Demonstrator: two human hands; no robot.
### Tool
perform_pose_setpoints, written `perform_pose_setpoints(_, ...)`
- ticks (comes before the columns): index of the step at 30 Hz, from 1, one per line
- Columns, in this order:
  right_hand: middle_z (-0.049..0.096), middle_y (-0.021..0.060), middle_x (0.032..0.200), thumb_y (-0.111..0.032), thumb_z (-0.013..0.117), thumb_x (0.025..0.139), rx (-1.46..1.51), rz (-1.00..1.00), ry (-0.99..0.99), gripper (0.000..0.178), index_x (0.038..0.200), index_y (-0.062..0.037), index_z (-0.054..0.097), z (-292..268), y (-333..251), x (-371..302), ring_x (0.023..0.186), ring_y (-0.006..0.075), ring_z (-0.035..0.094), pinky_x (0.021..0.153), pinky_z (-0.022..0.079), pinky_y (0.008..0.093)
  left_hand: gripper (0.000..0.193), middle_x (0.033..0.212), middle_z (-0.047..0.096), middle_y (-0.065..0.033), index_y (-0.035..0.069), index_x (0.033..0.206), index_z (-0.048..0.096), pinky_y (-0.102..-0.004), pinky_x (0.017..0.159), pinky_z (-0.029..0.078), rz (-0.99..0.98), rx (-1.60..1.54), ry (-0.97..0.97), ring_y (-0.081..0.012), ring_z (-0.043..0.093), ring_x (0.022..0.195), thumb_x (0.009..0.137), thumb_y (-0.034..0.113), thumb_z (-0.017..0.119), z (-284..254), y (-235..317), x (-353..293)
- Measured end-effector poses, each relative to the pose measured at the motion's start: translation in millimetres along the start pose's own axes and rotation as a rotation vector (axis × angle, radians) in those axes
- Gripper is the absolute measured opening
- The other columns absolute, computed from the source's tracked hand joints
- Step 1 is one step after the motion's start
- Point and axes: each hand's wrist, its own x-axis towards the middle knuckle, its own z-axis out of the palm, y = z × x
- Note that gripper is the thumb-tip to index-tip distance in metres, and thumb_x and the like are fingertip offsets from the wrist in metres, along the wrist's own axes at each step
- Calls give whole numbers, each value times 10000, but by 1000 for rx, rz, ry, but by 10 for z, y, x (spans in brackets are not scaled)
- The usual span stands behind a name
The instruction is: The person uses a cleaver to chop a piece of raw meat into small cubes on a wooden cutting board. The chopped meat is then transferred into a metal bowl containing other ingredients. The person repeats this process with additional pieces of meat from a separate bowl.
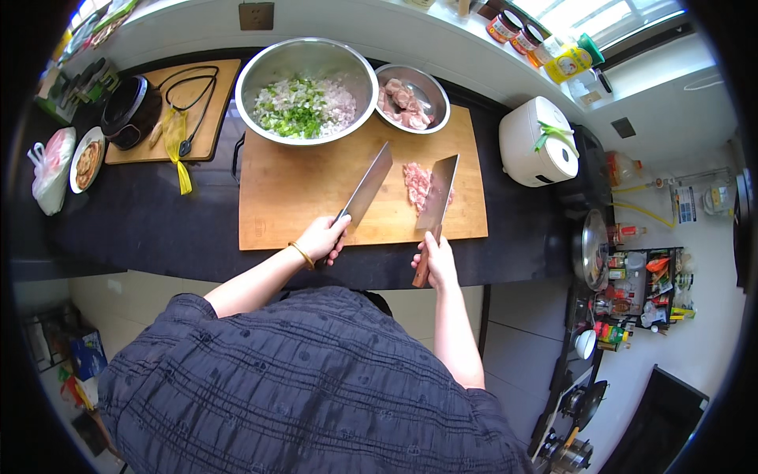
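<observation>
Closest to the camera it's the person's dark, textured shirt (pixel 316 379), filling the lower middle, and beyond it both hands are at work on the near side of the wooden cutting board (pixel 292 193). The left hand (pixel 322 239), a gold-coloured bangle (pixel 302 254) at its wrist, is curled firmly around the handle of the dark-handled cleaver (pixel 369 188), whose blade runs out ahead of the knuckles, over the board. Across to the right hand (pixel 436 259), and here the fingers close round the handle of the wooden-handled cleaver (pixel 439 192), its blade reaching forward over the chopped meat (pixel 416 182). That meat sits beyond the right hand, between the two blades, partly covered by the right one; whether steel touches board underneath, I can't tell. Now the look of it: pale pink, cut into small bits, loosely heaped. Both blades are broad, grey and flat-sided, the right handle a reddish brown. And the lines! The left cleaver's long axis slants away from the person and to the right; the right one stands steeper, leaning slightly right, its far end also away from the body. Past them, a large steel bowl (pixel 360 75) holds chopped greens and pale pieces, and just beside it a smaller steel bowl (pixel 439 99) carries bigger chunks of pink meat (pixel 404 104).
</observation>
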Motion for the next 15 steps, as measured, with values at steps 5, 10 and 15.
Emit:
perform_pose_setpoints(5,457,33,669,-302,492,906,194,-49,8,229,991,-100,426,111,231,-127,505,129,478,440,462,276,353,518,459,-12,62,763,449,-231,316,371,-12,14,-4,-83,420,357,917,379,433,-57,-32,5)
perform_pose_setpoints(10,424,3,523,-268,522,890,-115,31,99,217,869,-61,459,-238,4,-95,370,90,413,323,344,232,351,516,458,-12,62,763,447,-232,313,369,-6,42,2,-82,421,356,915,379,438,-74,-20,-13)
perform_pose_setpoints(15,582,111,674,-266,521,888,-510,-440,260,269,916,1,505,-268,-249,-223,564,195,579,495,459,318,345,519,455,-9,68,770,442,-232,313,366,-18,86,38,-81,415,356,916,381,434,-72,-56,-41)
